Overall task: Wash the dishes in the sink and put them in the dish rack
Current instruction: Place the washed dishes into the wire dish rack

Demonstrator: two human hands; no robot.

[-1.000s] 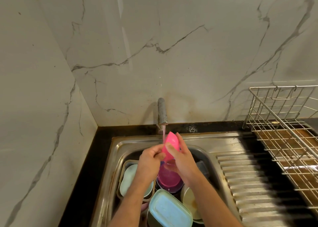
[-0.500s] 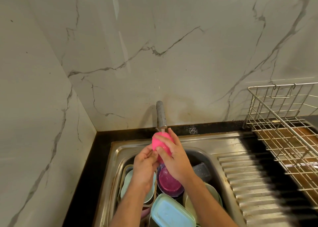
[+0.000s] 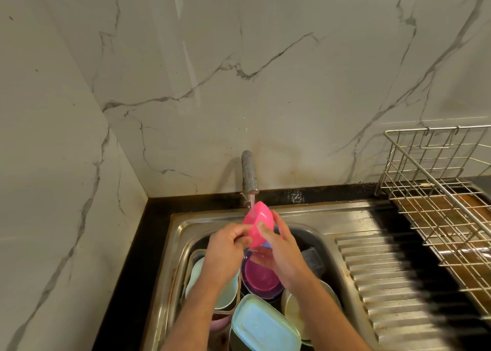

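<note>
Both hands, left hand (image 3: 225, 247) and right hand (image 3: 279, 252), grip the pink bowl (image 3: 259, 223); since a moment ago it has tilted on edge under the tap (image 3: 249, 172); water now runs.

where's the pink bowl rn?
Head view, centre: the pink bowl is held tilted by the left hand and right hand, directly under the running tap, above the sink.

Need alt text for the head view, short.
Both hands, left and right, hold a pink bowl under the running tap, above a steel sink crowded with plastic bowls and containers. An empty wire dish rack stands at the right.
</note>
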